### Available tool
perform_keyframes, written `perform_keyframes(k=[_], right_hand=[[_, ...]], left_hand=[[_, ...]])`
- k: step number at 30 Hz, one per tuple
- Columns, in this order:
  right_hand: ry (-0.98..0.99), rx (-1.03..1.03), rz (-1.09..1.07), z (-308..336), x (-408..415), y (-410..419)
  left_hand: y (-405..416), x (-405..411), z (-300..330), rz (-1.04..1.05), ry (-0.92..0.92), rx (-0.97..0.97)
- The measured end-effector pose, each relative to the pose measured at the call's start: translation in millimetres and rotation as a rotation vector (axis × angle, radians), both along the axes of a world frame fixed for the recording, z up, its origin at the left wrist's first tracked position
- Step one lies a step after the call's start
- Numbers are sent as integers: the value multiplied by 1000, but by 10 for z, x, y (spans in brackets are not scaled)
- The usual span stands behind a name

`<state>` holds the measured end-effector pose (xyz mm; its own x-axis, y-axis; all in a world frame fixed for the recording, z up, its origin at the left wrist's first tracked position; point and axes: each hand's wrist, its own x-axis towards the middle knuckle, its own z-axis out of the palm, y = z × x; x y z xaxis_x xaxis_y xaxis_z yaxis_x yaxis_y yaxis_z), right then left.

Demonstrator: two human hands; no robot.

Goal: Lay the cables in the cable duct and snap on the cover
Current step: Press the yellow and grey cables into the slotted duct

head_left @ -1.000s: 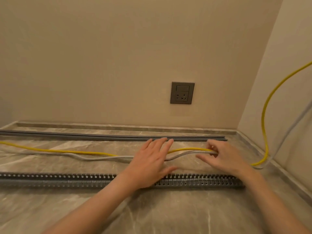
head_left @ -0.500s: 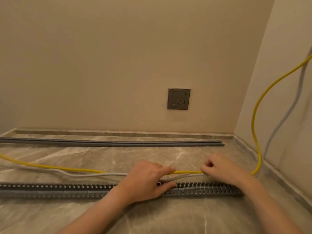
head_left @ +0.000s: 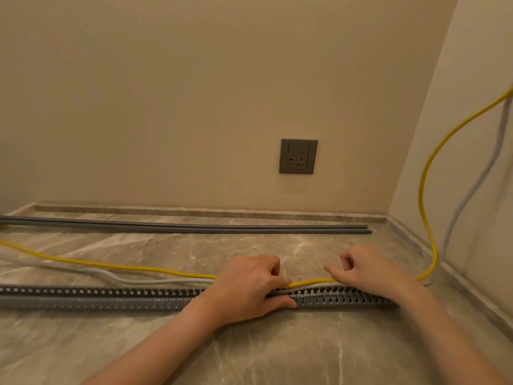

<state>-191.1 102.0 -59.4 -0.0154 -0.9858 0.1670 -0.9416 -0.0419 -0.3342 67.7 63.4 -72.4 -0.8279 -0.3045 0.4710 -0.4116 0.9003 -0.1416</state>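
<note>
**Fingers down on the duct now, cables finally lined up over the slot**

Fingers (head_left: 280, 280) of the left hand (head_left: 247, 287) are curled and clamped on both cables right at the duct's top edge, thumb wrapped round the near wall at about 6 o'clock. Right hand (head_left: 369, 270), just off at 3 o'clock from the left, is pinching the yellow cable (head_left: 311, 282) between thumb and forefinger, other fingers tucked in.

What's changed: a second ago both hands were further back on the counter with the left one lying flat and open. Since then they've dragged the pair toward me, so the stretch between the hands now sits right over the slotted cable duct (head_left: 111, 297). Looks to me like the first bit is about to get pressed in.

Rest isn't in yet. Going out toward 9 o'clock, the yellow one and the grey cable (head_left: 133, 279) both lie on the marble counter (head_left: 249, 357) behind the duct, drifting away from it. At 3 o'clock they loop up the side wall.

Further back, 12 o'clock, the cover (head_left: 194, 227) lies untouched along the back wall, well apart from the duct. Wall socket (head_left: 298, 156) above it.
</note>
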Motion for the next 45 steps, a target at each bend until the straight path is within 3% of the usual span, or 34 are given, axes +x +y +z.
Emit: perform_keyframes(k=[6,12,17,23,27,33,40,45], right_hand=[[180,-151,18,-38,52,93],[299,-195,51,-110,81,170],[361,-153,-2,-70,99,190],[235,-236,-249,-43,-417,379],[230,-234,-289,-120,-568,314],[186,-217,-272,-201,-624,221],[-90,-65,-179,-134,-649,377],[-95,-116,-140,-86,-598,433]], left_hand=[[13,-17,-46,-23,-9,-43],[95,-47,-110,-85,40,305],[76,-65,-123,-86,50,341],[51,-69,-143,-60,80,394],[40,-77,-152,-50,78,388],[18,-67,-158,-35,82,378],[20,-77,-158,-9,72,378],[0,-88,-166,11,67,410]])
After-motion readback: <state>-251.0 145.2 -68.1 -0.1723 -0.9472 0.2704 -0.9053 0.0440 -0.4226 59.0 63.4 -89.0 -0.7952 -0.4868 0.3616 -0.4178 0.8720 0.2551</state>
